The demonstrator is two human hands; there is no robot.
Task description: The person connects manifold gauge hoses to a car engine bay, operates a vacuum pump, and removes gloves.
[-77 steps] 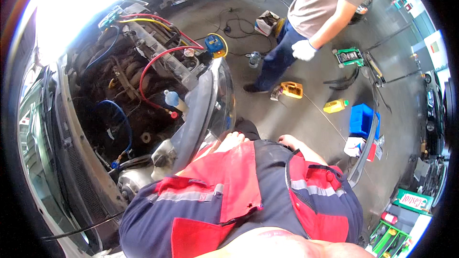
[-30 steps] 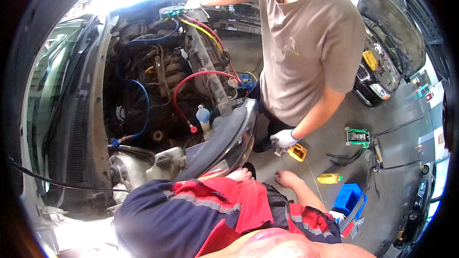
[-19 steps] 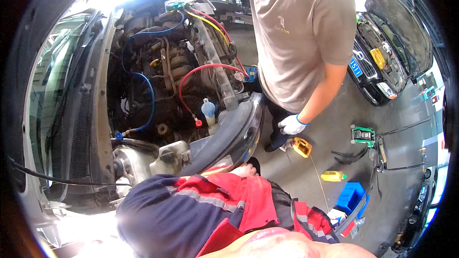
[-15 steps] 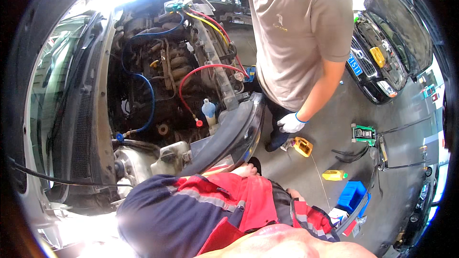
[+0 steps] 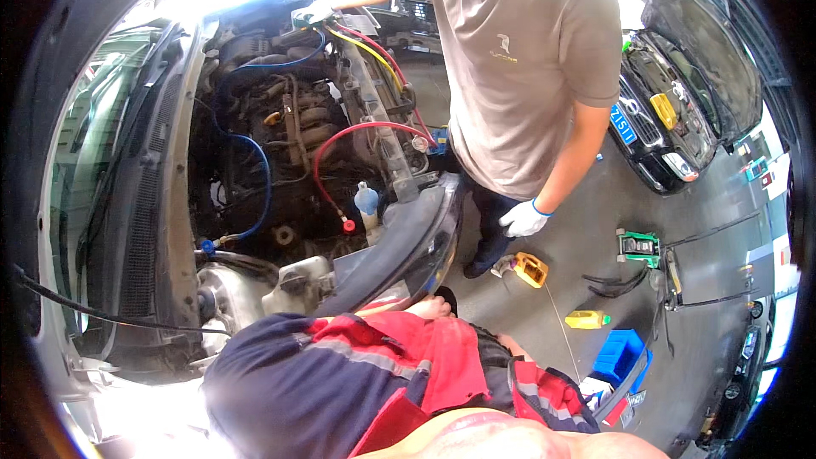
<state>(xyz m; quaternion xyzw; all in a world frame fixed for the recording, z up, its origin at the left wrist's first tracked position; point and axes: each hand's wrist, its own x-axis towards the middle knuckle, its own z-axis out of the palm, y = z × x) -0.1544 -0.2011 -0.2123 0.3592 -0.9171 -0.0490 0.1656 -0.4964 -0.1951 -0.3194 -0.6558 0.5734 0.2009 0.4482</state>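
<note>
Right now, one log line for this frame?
left hand: by front bumper | right hand: mostly hidden behind red sleeve | co-worker's gloved hand: in engine bay

I see a grey concrete workshop floor point(image 5: 595, 204) to my right. On it lie a yellow handheld tool point(image 5: 531, 269), a small yellow bottle point(image 5: 586, 319), a blue plastic bin point(image 5: 625, 357) and a green device point(image 5: 639, 245). A thin cable point(image 5: 563, 331) runs across it between the yellow tool and the bin.

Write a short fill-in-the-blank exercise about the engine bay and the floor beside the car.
1. The hose ending in a red cap near the washer bottle is ____.
2. The co-worker's lowered hand wears a ____ glove.
3. The bin on the floor is ____.

Missing words: red; white; blue
</note>
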